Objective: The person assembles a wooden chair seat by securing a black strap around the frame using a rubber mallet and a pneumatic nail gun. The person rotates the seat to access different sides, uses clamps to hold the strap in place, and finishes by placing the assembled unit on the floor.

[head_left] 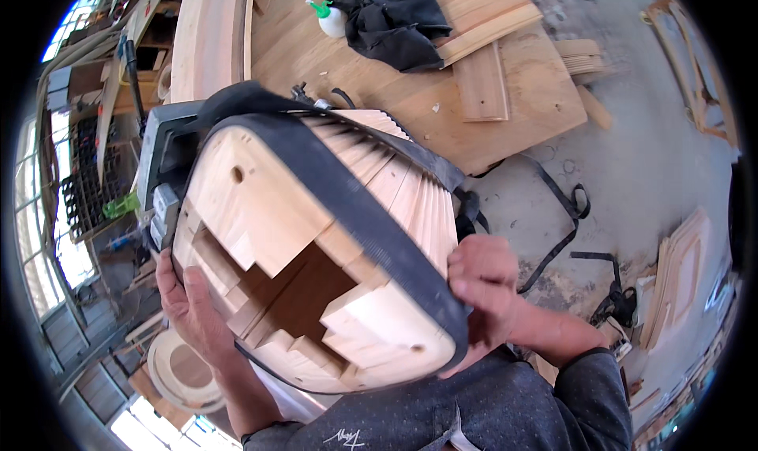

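Observation:
In front of my chest is a large stack of pale wooden pieces (pixel 272 186), tilted, with rounded corners and a stepped hollow through its middle. A wide black band (pixel 339 186) runs around its outer edge. My left hand (pixel 193 313) grips the stack's lower left edge, thumb toward the front face and fingers at the rim. At the right edge, my right hand (pixel 483 281) has its fingers curled against the band and the side of the stack; it is slightly blurred. The stack hides part of both hands.
Beyond the stack lies a wooden worktop (pixel 545 95) with a black cloth (pixel 391 24), a white bottle with a green spout (pixel 330 20) and wooden boards (pixel 482 84). A grey machine (pixel 162 139) stands close on the left. Black straps (pixel 564 234) trail over the floor at right.

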`<state>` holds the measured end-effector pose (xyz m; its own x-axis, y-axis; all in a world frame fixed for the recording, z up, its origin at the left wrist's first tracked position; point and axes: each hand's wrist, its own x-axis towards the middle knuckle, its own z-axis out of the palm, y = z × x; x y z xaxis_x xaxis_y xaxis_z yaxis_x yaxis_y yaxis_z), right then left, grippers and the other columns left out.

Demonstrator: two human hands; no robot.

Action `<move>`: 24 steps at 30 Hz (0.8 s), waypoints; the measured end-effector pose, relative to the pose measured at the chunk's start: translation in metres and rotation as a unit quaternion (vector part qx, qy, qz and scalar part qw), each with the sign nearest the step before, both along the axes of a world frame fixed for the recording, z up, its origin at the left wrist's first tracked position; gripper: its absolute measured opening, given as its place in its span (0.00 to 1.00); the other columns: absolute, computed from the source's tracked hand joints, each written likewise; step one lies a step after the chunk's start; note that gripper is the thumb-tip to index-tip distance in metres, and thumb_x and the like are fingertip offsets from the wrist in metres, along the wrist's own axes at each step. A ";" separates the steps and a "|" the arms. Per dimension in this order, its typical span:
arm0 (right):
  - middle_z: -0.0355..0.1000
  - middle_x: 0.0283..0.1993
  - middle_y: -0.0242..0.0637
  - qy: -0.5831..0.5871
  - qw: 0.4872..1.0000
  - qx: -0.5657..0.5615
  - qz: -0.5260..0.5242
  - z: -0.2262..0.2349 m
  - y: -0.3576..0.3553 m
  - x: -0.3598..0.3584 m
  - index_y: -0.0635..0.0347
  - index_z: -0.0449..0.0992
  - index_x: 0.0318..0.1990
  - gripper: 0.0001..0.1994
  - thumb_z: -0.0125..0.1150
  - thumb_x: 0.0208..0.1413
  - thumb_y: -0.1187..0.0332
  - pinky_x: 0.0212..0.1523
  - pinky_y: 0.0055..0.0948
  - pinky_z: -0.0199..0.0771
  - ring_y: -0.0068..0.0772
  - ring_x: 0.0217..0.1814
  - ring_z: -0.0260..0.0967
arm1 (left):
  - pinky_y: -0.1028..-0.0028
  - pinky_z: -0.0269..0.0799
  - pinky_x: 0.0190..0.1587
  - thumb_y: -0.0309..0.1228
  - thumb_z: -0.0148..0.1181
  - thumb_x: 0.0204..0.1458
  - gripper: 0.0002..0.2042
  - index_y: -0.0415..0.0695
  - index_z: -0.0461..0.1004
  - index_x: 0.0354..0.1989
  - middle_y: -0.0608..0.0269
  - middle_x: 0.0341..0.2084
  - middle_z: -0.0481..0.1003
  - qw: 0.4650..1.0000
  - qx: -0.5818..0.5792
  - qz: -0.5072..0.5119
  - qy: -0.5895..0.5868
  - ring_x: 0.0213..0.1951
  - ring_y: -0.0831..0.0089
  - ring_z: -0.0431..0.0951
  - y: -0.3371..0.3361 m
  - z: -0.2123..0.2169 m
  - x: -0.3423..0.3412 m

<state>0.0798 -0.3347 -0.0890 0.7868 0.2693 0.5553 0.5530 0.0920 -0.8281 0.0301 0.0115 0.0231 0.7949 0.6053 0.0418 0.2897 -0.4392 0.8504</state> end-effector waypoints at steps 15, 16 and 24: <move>0.72 0.59 0.39 0.339 0.938 -0.001 -0.069 0.073 0.019 -0.028 0.69 0.64 0.70 0.33 0.61 0.66 0.54 0.63 0.29 0.68 0.29 0.61 0.68 | 0.62 0.60 0.71 0.53 0.35 0.73 0.34 0.34 0.61 0.72 0.46 0.66 0.68 0.960 -0.228 -0.117 -0.112 0.66 0.59 0.69 0.047 -0.046 0.034; 0.72 0.60 0.39 0.322 0.940 -0.012 -0.109 0.077 0.025 -0.035 0.68 0.63 0.71 0.33 0.61 0.67 0.54 0.63 0.29 0.68 0.29 0.60 0.68 | 0.63 0.59 0.71 0.54 0.36 0.73 0.34 0.34 0.62 0.71 0.48 0.66 0.69 0.921 -0.329 -0.160 -0.133 0.67 0.60 0.69 0.068 -0.065 0.046; 0.71 0.60 0.33 0.352 0.908 0.102 -0.202 0.071 0.064 -0.077 0.62 0.65 0.69 0.25 0.58 0.71 0.61 0.64 0.26 0.65 0.24 0.59 0.66 | 0.63 0.66 0.68 0.51 0.42 0.72 0.28 0.45 0.64 0.71 0.57 0.65 0.71 0.759 -0.571 -0.299 -0.091 0.64 0.63 0.73 0.089 -0.103 0.073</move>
<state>0.0024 -0.2708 -0.0179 0.9780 -0.1714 -0.1185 -0.0851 0.1904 -0.9780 0.1034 0.1009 -0.0802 0.9857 -0.1384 -0.0966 0.1615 0.6074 0.7778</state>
